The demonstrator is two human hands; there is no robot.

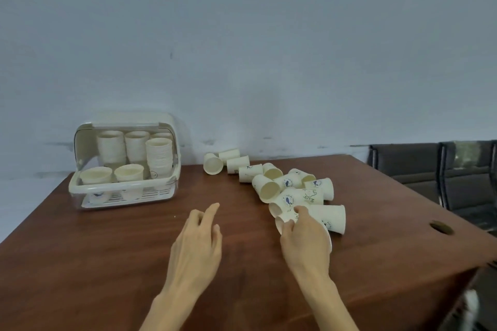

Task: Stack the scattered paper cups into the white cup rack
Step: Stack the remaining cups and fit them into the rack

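Step in hand: pickup from the scatter. The right hand has its grip pinching the nearest paper cup, lying on its side at the 5 o'clock end of the scattered cups on the surface. The left hand hovers, fingers loosely spread, holding nothing. The white cup rack, part-filled, sits at 10 o'clock. Next, judged: lift clear, carry to the rack, nest onto a stack.

Paper cups lie toppled beside the rack.
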